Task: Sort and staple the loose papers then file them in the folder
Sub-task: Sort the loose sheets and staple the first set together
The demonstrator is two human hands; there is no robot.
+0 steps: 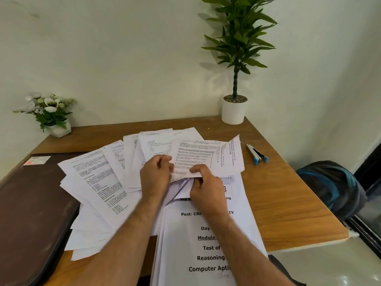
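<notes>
Both the left hand (156, 174) and right hand (206, 182) have a closed grip on one printed sheet (195, 155) above the fanned loose papers (97, 182) mid-desk (288, 199), folder (31, 203) at nine o'clock, stapler (257, 154) at two o'clock.

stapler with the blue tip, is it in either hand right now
No, the silver stapler with the blue tip lies untouched on the wooden table, right of the papers, while both hands pinch printed sheets.

Table (288, 203) bears papers (99, 182), folder (26, 203) (dark), stapler (257, 154).
</notes>
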